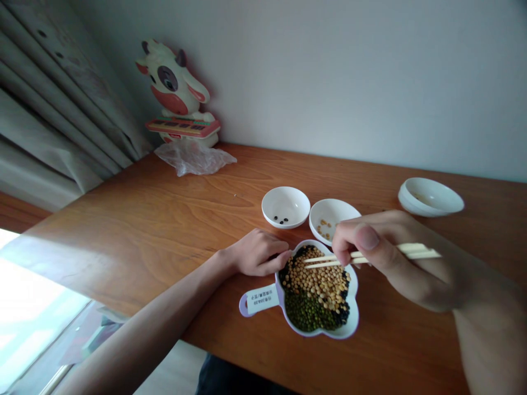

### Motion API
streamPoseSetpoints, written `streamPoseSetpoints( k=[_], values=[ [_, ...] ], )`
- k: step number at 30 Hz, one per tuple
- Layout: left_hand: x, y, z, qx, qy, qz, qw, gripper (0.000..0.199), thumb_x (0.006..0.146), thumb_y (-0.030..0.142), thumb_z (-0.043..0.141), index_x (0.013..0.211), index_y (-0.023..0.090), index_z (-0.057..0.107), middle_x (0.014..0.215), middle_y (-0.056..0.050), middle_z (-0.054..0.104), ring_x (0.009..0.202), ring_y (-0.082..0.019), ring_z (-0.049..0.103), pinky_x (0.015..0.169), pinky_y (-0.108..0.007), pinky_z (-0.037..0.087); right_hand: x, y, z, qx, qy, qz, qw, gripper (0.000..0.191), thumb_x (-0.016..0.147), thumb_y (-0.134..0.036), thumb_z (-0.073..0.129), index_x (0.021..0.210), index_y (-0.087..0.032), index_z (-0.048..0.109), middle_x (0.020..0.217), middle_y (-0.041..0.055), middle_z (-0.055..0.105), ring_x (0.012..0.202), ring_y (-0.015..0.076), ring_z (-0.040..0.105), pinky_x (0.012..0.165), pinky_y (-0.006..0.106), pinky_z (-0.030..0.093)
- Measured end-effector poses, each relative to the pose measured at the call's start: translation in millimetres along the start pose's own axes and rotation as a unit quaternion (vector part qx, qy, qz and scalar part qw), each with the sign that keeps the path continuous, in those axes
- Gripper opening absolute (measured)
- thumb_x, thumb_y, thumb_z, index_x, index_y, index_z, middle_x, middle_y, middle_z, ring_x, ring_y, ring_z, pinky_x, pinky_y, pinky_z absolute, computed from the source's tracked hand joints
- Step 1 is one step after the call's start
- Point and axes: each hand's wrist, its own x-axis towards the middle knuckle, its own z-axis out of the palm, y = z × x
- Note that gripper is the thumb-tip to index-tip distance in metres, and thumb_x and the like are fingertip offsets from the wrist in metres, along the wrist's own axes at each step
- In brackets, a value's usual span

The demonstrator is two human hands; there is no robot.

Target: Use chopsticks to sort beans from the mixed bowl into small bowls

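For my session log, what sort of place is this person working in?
Probably a room in a home, though I can't be certain: a wooden table stands against a plain painted wall, a draped curtain hangs beside it, and a cow-shaped toy stands at the table's far corner.

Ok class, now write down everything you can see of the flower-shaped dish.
The flower-shaped dish looks like white plastic with a lilac rim; its short handle ends in a loop and carries a paper label. It lies flat on the wooden table, filled with yellow beans, green beans and black beans in separate patches. The left hand touches its rim, and chopsticks in the right hand reach over the beans.
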Motion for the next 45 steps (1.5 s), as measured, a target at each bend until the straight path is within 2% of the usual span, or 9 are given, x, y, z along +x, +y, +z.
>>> streamPoseSetpoints(
  k=[12, 21, 29, 37, 45],
  values=[
    [-2, -3, 2.0, 0.011, -0.012, -0.007, 1.0, 0.041, 0.117, 0.034, 0.04, 0.08, 0.021, 0.053, 0.072, -0.004, 0.063, 0.063, -0.016, 0.058, 0.063, -0.03, 0.045, 6, -3, 4, -0.008, -0.002, -0.041, 0.999, 0.058, 0.119, -0.054, 0.035, 0.081, -0.02, 0.063, 0.069, -0.001, 0.058, 0.061, 0.0128, 0.048, 0.061, 0.034, 0.034],
    [-3, -4, 2.7, 0.022, -0.007, -0.006, 1.0, 0.043, 0.117, 0.035, 0.039, 0.079, 0.021, 0.053, 0.071, -0.003, 0.063, 0.063, -0.016, 0.058, 0.063, -0.031, 0.043, -10, 0, -9, -0.014, 0.006, 0.019, 1.0, 0.056, 0.118, -0.057, 0.032, 0.085, -0.023, 0.063, 0.071, 0.0, 0.061, 0.06, 0.0148, 0.05, 0.058, 0.033, 0.038],
    [-3, -4, 3.5, 0.03, -0.01, -0.01, 0.999, 0.045, 0.118, 0.038, 0.037, 0.08, 0.021, 0.054, 0.072, -0.004, 0.065, 0.064, -0.016, 0.06, 0.063, -0.03, 0.045, -6, -5, -6, -0.012, 0.0, 0.045, 0.999, 0.055, 0.116, -0.058, 0.039, 0.081, -0.023, 0.063, 0.067, 0.0006, 0.06, 0.06, 0.0166, 0.053, 0.06, 0.035, 0.039],
    [-3, -4, 2.9, 0.029, -0.012, -0.016, 0.999, 0.046, 0.118, 0.038, 0.036, 0.079, 0.021, 0.055, 0.071, -0.004, 0.065, 0.062, -0.016, 0.059, 0.062, -0.03, 0.044, -6, 7, -4, 0.002, -0.013, 0.043, 0.999, 0.051, 0.117, -0.054, 0.037, 0.087, -0.023, 0.064, 0.073, 0.0007, 0.064, 0.063, 0.0165, 0.056, 0.061, 0.034, 0.039],
    [-3, -4, 2.3, 0.02, -0.014, -0.01, 1.0, 0.044, 0.118, 0.037, 0.036, 0.081, 0.021, 0.054, 0.073, -0.004, 0.064, 0.064, -0.017, 0.059, 0.064, -0.032, 0.045, -7, 7, -2, -0.024, -0.001, 0.056, 0.998, 0.054, 0.116, -0.056, 0.042, 0.081, -0.022, 0.065, 0.068, -0.0006, 0.063, 0.059, 0.0144, 0.055, 0.058, 0.033, 0.037]
  ],
)
